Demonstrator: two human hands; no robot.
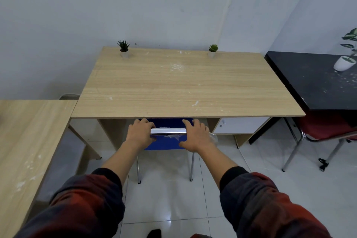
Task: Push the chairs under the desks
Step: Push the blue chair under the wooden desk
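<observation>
Both hands grip the chrome top rail (168, 131) of the blue chair (167, 142): our left hand (139, 131) and right hand (195, 133) each curl fingers over it, one at each end. We judge this chair approx. done; its seat is under the wooden desk (181, 85), backrest just short of the desk's front edge, rear legs out on the floor. Right of the wooden desk, a red chair (326, 128) sits partly under a black desk (313, 81); looks like more to push there. The red chair is cut off by the frame edge, so we can't tell how far in it sits. Left of the wooden desk, another wooden desk (29, 137); no chair visible w/ it.
</observation>
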